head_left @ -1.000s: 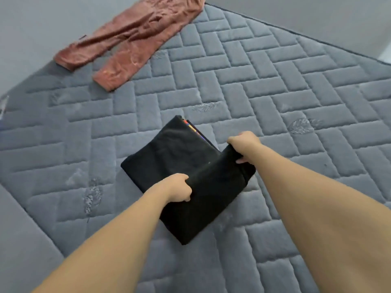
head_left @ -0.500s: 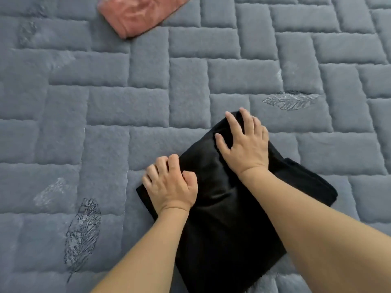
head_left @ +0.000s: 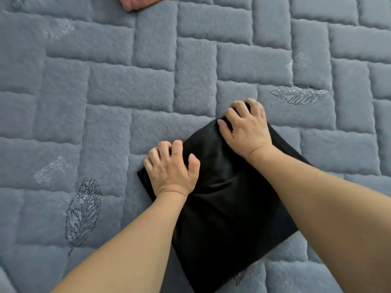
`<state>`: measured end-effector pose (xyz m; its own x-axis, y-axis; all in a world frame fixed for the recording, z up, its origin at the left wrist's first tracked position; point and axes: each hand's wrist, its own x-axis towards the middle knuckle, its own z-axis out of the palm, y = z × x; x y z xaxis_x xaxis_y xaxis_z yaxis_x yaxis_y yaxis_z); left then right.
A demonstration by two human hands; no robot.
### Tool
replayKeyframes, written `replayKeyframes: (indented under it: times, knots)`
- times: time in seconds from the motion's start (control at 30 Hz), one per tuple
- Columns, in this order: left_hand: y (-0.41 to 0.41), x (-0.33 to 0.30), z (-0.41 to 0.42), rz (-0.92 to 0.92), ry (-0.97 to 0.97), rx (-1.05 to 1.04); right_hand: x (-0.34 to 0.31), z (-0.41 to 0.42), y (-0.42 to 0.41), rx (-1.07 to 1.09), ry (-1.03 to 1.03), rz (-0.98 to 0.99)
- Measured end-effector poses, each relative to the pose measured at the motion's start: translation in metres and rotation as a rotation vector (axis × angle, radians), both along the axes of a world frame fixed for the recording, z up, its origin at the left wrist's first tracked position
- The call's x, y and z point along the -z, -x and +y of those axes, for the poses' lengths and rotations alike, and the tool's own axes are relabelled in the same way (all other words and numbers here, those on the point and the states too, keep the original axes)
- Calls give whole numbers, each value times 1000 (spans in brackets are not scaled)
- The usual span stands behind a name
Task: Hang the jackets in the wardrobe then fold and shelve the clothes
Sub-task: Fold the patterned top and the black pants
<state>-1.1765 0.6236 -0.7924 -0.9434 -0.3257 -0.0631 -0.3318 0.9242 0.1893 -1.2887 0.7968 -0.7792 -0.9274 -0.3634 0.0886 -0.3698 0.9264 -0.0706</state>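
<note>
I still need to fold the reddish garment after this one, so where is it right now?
In the head view, only a corner of the reddish garment shows at the top edge, left of centre, on the grey quilt, far beyond the black garment.

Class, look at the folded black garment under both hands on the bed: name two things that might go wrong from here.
1. Both hands, left hand and right hand, grip only the far edge of the black garment; lifted so, its folds may fall open.
2. The plush quilted cover may drag on the fabric and skew the fold.
</note>
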Motion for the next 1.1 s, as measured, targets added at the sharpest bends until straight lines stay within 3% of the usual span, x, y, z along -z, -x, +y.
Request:
replayKeyframes:
  times: [0.17,0.37,0.47,0.67,0.9,1.1]
  knots:
    - [1,-22,-6,-115,30,58,-49,11,14,-196,-251,-38]
    - [-12,-40,-21,-194,80,61,-51,13,9,87,-309,-204]
    - [-9,-27,-18,-199,133,4,-27,7,8,137,-278,-171]
    - [-9,13,-20,89,107,-61,11,27,14,116,-15,63]
    - [-7,10,-18,78,93,-77,11,29,23,93,97,28]
    - [-7,13,-20,87,48,-70,11,30,26,68,58,1]
